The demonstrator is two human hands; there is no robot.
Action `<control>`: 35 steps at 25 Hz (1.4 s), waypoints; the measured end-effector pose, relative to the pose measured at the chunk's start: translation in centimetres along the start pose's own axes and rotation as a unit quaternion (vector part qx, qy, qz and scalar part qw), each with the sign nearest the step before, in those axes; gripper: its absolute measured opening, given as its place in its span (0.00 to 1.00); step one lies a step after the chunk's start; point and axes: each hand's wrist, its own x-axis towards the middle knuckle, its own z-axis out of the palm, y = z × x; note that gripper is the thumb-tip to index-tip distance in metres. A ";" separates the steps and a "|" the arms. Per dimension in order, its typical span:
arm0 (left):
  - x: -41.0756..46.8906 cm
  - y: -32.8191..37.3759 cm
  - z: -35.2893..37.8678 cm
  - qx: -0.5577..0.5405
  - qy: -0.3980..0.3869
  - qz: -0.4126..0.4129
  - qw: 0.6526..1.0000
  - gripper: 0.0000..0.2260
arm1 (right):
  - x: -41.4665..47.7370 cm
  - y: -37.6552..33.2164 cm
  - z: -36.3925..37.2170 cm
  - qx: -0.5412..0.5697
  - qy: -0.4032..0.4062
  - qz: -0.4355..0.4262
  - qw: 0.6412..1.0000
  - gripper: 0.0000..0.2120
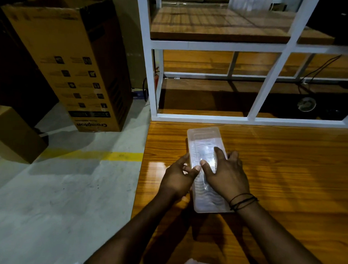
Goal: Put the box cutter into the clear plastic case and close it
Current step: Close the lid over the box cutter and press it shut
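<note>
Left hand [177, 176] and right hand [223, 174] are pressed, fingers partly spread, upon the clear plastic case [207, 171], laid lengthwise on the wooden table [289, 177]. The lid appears shut; the box cutter cannot be discerned inside.

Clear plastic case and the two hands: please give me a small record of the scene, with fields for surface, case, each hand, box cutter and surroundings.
surface: glossy wooden table
case: clear plastic case lying flat on the table, long side pointing away from the person
left hand: left hand at the case's left edge, thumb on top
right hand: right hand resting on top of the case, black cords on the wrist
box cutter: cannot be made out through the glare
surroundings: white metal frame behind the case; cardboard box on the floor
</note>
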 end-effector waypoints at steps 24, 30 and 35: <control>5.5 4.6 0.2 0.431 -0.098 0.010 0.897 0.44 | 7.6 0.9 1.0 -0.030 -0.004 -0.102 0.994 0.28; 8.7 6.3 0.0 0.556 -0.127 0.050 0.820 0.47 | 9.6 0.5 1.2 -0.023 -0.068 -0.078 0.994 0.34; 9.5 7.1 -0.3 0.570 -0.134 0.052 0.809 0.45 | 10.1 0.5 1.3 -0.010 -0.058 -0.086 0.995 0.34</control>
